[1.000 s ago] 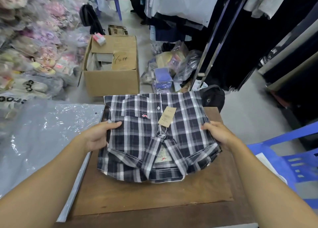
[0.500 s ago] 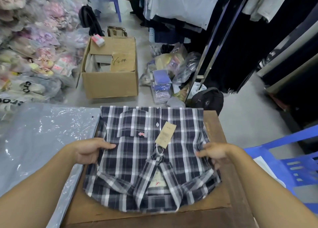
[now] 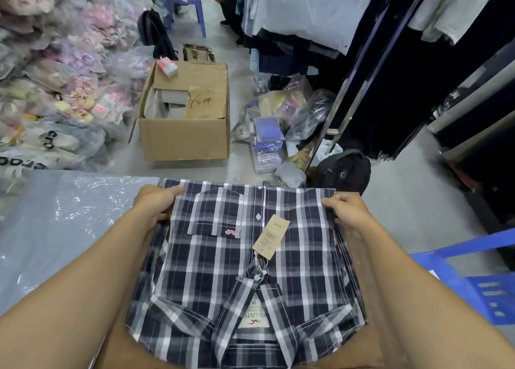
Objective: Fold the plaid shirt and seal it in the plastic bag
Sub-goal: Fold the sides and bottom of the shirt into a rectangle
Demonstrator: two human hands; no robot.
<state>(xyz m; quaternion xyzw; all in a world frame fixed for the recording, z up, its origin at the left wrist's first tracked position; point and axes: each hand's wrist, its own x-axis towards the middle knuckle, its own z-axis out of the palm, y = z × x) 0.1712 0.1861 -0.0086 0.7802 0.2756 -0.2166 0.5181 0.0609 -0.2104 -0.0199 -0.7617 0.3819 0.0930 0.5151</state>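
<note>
1. Plaid shirt (image 3: 245,271) lies folded on the tabletop (image 3: 348,352), collar toward the person.
2. Both hands have slid from its middle to the far corners: left hand (image 3: 157,201) and right hand (image 3: 348,210) pinch the edges.
3. Plastic bag (image 3: 64,221) waits flat alongside; bagging looks next.

**Workstation layout**

The folded shirt (image 3: 245,260) lies on the table (image 3: 359,352), collar nearest the person. A paper tag (image 3: 271,237) rests on the shirt front, right of the chest pocket (image 3: 216,212). The left hand (image 3: 156,201) grips the far left corner; the right hand (image 3: 348,210) grips the far right corner. A plastic bag (image 3: 64,229) lies flat to the left of the shirt. Beyond the table, a cardboard box (image 3: 185,137) stands on the floor. A plastic chair (image 3: 473,279) stands to the right.
</note>
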